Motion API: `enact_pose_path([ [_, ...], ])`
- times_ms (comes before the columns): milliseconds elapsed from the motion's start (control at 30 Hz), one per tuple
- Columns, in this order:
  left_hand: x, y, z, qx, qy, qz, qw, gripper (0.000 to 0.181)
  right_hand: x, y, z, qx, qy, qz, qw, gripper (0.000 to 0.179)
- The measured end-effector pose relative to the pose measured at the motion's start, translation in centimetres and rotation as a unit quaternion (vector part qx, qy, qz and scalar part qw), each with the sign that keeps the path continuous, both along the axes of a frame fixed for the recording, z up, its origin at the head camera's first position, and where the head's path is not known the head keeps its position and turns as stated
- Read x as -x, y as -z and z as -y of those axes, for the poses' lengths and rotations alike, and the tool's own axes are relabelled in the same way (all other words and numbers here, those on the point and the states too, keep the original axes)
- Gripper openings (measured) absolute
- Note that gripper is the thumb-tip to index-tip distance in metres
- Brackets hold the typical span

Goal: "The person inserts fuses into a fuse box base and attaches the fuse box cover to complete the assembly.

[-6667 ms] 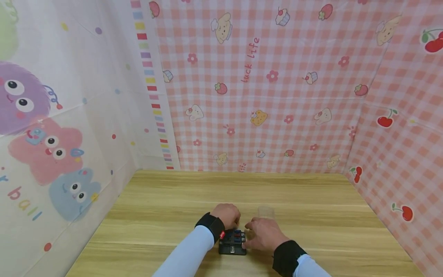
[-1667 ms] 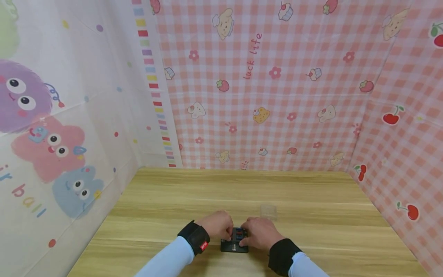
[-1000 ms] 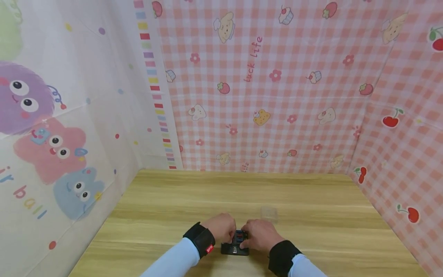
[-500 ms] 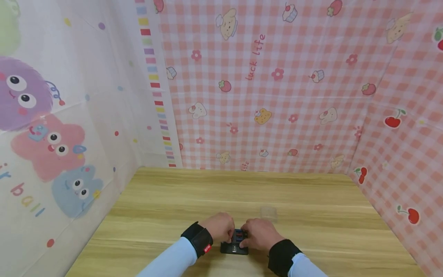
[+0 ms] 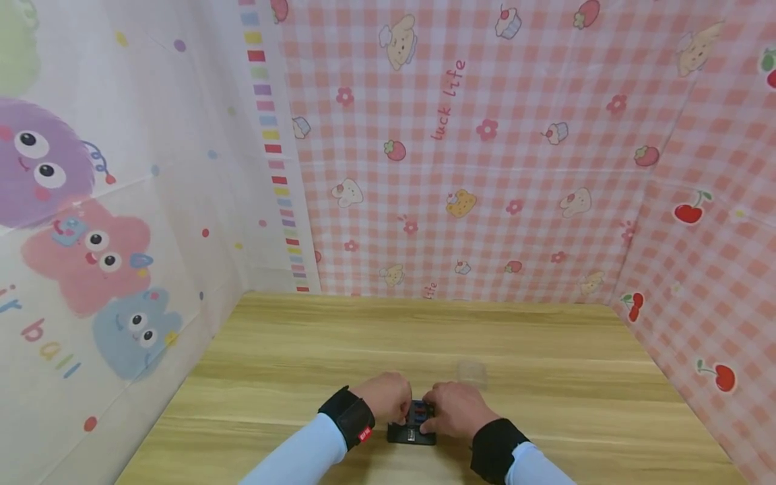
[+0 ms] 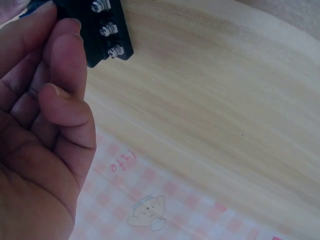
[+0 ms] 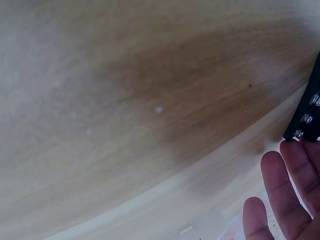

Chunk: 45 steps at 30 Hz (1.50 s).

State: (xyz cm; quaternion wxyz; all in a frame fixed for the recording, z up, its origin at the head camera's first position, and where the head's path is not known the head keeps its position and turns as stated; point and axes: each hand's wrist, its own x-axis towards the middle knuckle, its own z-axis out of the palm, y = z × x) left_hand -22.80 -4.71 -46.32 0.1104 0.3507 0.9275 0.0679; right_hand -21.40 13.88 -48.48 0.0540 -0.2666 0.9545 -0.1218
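A black fuse box (image 5: 405,438) with blue and red blade fuses (image 5: 419,409) lies on the table in front of me. Silver screw terminals (image 6: 107,30) line its edge in the left wrist view. My right hand (image 5: 457,409) grips the box's right side, thumb at the front and fingers behind. From the left, my left hand (image 5: 383,397) reaches over the box, its thumb and index finger pinching at a fuse in the left part. The fingertips hide most of that fuse. The other fingers of this hand are curled, as the left wrist view shows.
A clear plastic cover (image 5: 471,372) lies on the wooden table (image 5: 291,350) behind my right hand. Patterned cloths hang at the back (image 5: 515,168) and on both sides of the table.
Since the earliest frame, my left hand has come down and nearer, onto the box's left part, and my right hand has closed on its right side. Over the last second both stay almost still.
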Motion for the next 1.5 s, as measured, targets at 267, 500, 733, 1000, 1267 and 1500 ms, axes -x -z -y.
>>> enact_pose_path([
  [267, 0.0, -0.2, 0.5, 0.021, 0.006, -0.034, 0.9992, 0.018, 0.0, 0.1, 0.3, -0.014, 0.008, -0.009, 0.9998, 0.043],
  [500, 0.0, -0.1, 1.4, 0.019, 0.007, -0.045, 0.9988, 0.023, 0.0, 0.3, 0.4, -0.024, 0.009, -0.007, 0.9996, 0.048],
  [733, 0.6, -0.9, 2.5, 0.004, -0.014, -0.053, 0.9985, 0.031, -0.3, 0.3, 0.4, -0.034, 0.017, -0.010, 0.9992, 0.055],
  [1000, 1.9, -0.9, 4.1, -0.029, -0.043, -0.067, 0.9964, 0.031, -0.3, -0.6, -0.4, 0.012, 0.050, 0.022, 0.9984, 0.066],
  [1267, 2.4, -1.1, 5.7, -0.030, -0.107, -0.052, 0.9925, 0.030, 0.7, -1.7, -2.2, 0.032, 0.096, 0.001, 0.9949, 0.063],
  [1500, 2.3, -1.7, 6.7, -0.017, -0.155, -0.033, 0.9872, 0.036, 1.9, -1.7, -4.2, 0.003, 0.117, -0.030, 0.9927, 0.058],
])
